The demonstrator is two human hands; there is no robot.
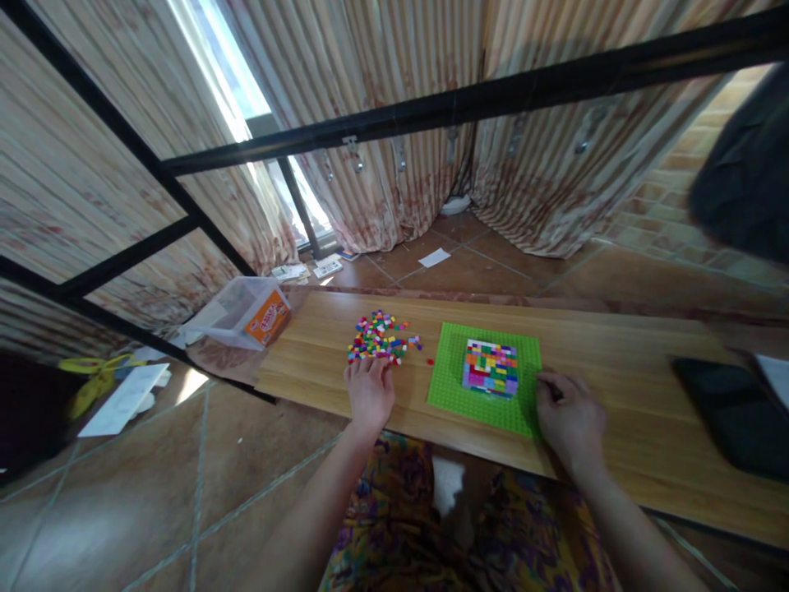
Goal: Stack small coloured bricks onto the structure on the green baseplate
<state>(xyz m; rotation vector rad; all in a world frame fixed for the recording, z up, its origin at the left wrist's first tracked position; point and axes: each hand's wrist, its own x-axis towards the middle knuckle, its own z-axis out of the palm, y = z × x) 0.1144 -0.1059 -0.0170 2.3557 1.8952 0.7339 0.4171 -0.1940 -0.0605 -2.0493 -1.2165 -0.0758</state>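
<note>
A pile of small toy building bricks (377,335) in many colours lies on the wooden tabletop. At its near edge is my left hand (370,393), palm down, fingers apart and touching the bricks. A green studded baseplate (447,374) sits to the right of the pile. Near its middle stands a block-shaped, multicoloured brick build (491,370) with an uneven top. My right hand (572,413) rests by the baseplate's right edge, fingers curled together; whatever they may hold is hidden. A single red brick (430,362) lies between pile and baseplate.
A clear plastic box (240,308) with an orange label stands at the table's left end. On the right lies a dark flat device (733,415), perhaps a tablet. A black metal bar (431,111) crosses beyond the table, with curtains behind it.
</note>
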